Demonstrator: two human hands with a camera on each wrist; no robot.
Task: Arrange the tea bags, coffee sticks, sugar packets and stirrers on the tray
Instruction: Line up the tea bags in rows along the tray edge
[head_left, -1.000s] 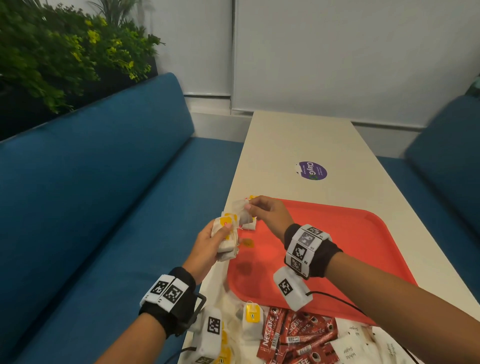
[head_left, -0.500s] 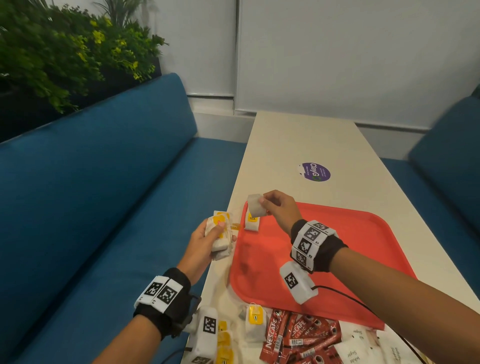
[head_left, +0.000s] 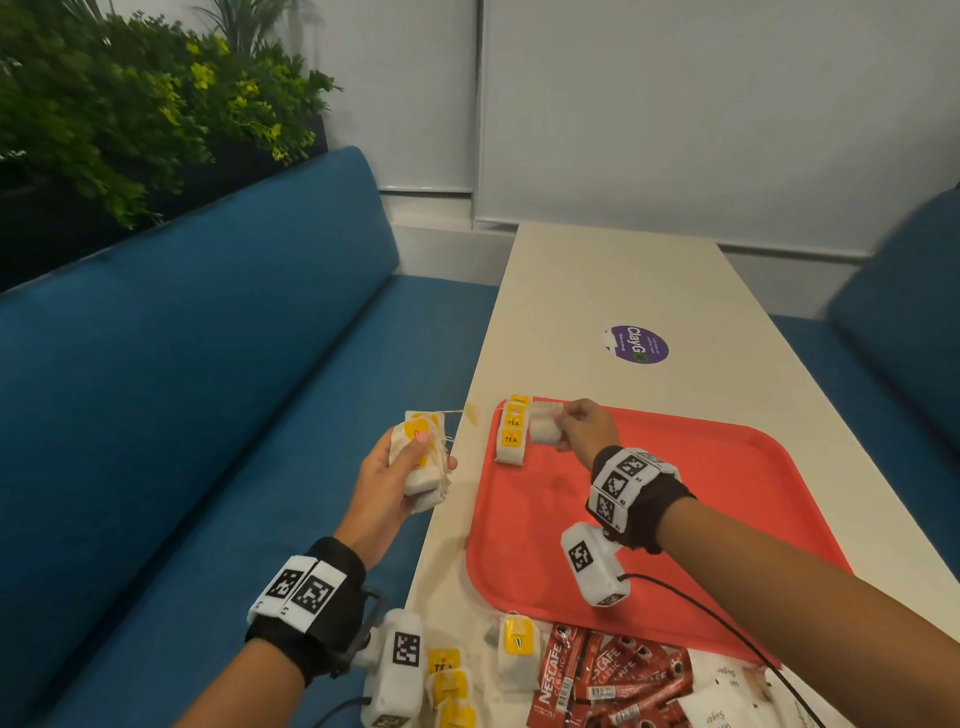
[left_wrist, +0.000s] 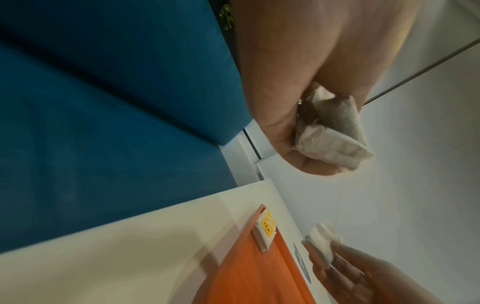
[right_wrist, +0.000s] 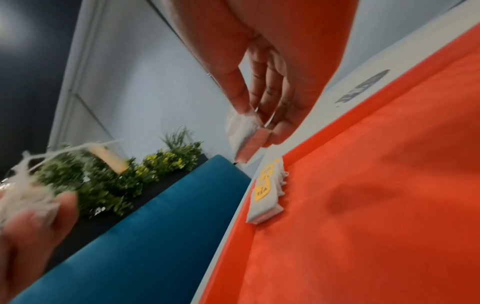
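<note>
A red tray (head_left: 727, 499) lies on the white table (head_left: 597, 291). A short row of tea bags (head_left: 511, 431) with yellow TEA tags lies in the tray's far left corner, also seen in the right wrist view (right_wrist: 266, 193) and the left wrist view (left_wrist: 265, 230). My right hand (head_left: 576, 428) pinches one white tea bag (head_left: 543, 426) just above the tray, right of that row; thumb and fingers hold it (right_wrist: 245, 133). My left hand (head_left: 400, 467) grips a bunch of tea bags (head_left: 421, 452) over the table's left edge, their ends (left_wrist: 332, 131) sticking out of the palm.
On the table in front of the tray lie loose tea bags (head_left: 517, 649), red Nescafe coffee sticks (head_left: 613, 680) and white sugar packets (head_left: 722, 701). A purple sticker (head_left: 636, 344) marks the table beyond the tray. Blue benches (head_left: 208, 389) flank the table; plants (head_left: 130, 104) stand behind the left one.
My right hand carried a tea bag from the left hand's bunch to the tray's far left corner, beside the row lying there. The left hand kept its bunch.
</note>
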